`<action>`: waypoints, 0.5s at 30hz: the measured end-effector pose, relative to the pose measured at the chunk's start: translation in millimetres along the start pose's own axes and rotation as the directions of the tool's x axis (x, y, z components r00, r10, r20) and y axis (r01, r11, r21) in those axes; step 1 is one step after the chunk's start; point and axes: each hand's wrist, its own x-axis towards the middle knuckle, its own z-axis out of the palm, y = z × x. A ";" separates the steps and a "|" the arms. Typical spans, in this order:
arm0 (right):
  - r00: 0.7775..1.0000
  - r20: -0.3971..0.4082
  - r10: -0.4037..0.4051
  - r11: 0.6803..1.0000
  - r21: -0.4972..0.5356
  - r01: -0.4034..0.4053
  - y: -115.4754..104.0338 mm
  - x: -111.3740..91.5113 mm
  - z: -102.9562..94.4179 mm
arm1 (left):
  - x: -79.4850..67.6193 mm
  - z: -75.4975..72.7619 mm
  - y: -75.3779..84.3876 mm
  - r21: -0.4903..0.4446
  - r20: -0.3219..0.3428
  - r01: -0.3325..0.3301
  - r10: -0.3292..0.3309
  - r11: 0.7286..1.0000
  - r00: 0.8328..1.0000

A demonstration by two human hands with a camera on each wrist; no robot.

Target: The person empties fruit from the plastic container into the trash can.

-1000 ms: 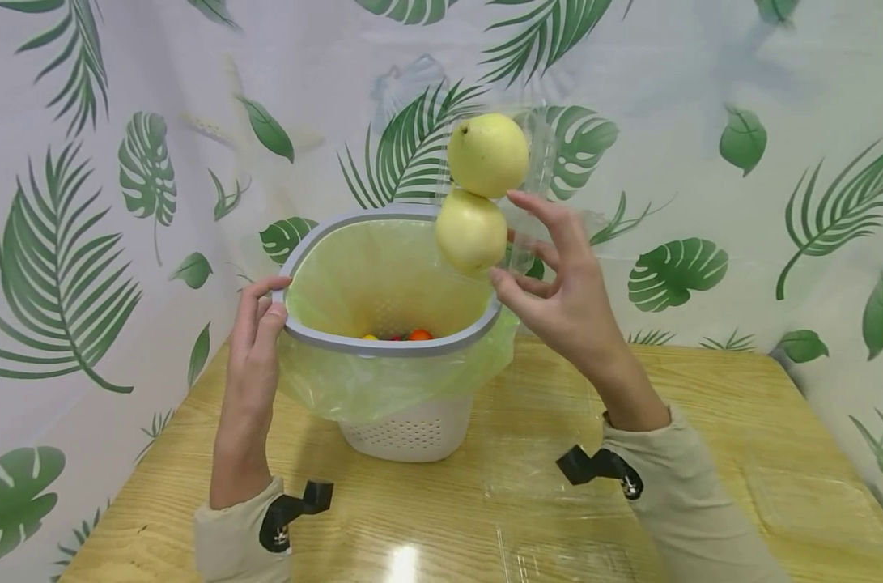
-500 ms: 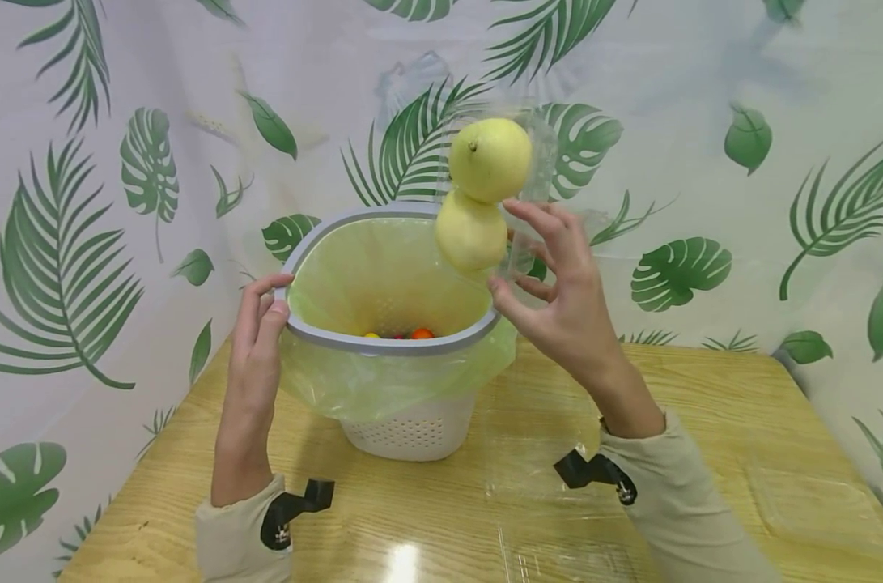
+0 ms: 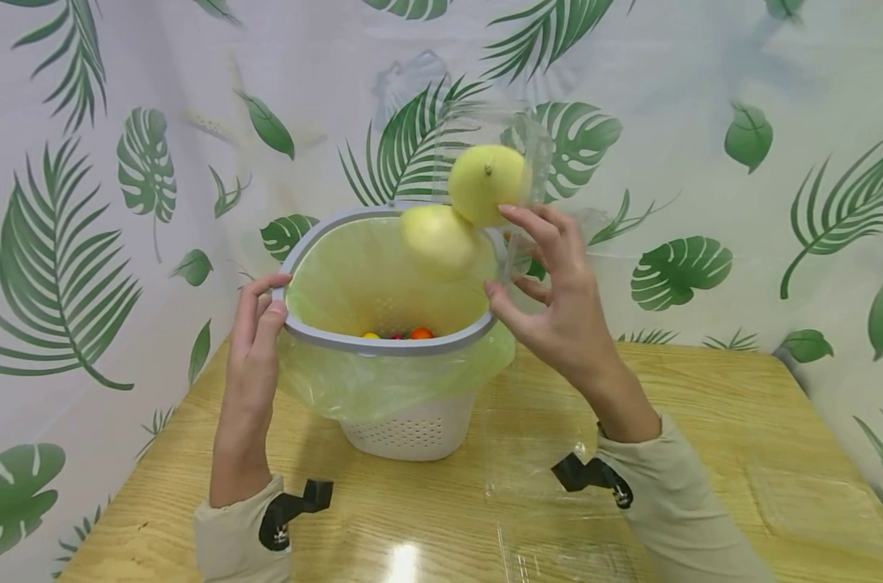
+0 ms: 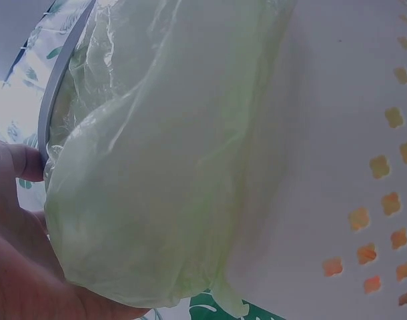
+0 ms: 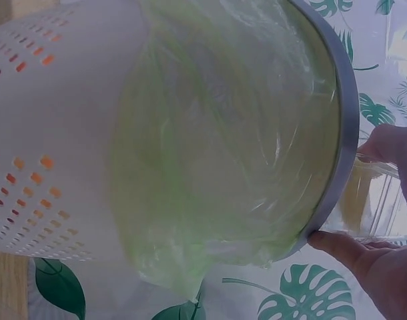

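A white perforated basket with a grey rim is lined by a pale green plastic bag folded over its edge. My left hand pinches that rim on the left side. Over the right side, my right hand grips a clear plastic container, tilted toward the opening; a digit also touches the rim in the right wrist view. One yellow-green pear is against the container near my fingers. A second, blurred pear hangs over the opening, touching the first. Inside, an orange-red round item shows; the rest is mostly hidden.
More clear plastic containers lie on the wooden table: one right of the basket, one at the front and one at the far right. A leaf-patterned curtain stands behind.
Both pears have slid down the tilted container; the lower one has moved left over the basket opening. My right hand has shifted slightly down and left. My left hand stays on the rim.
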 end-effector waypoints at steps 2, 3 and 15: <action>1.000 -0.002 -0.003 1.000 -0.001 0.003 0.3 -0.4 -0.2 | 0.1 0.1 0.2 -0.005 0.001 -0.003 0.003 1.000 1.000; 1.000 -0.003 -0.003 1.000 -0.002 0.003 0.5 -0.6 -0.3 | 0.0 0.3 0.4 -0.007 0.001 -0.003 0.003 1.000 1.000; 1.000 -0.008 0.023 0.999 0.023 -0.023 0.6 -2.6 -1.3 | -0.3 1.8 2.9 -0.011 -0.001 0.000 0.000 1.000 1.000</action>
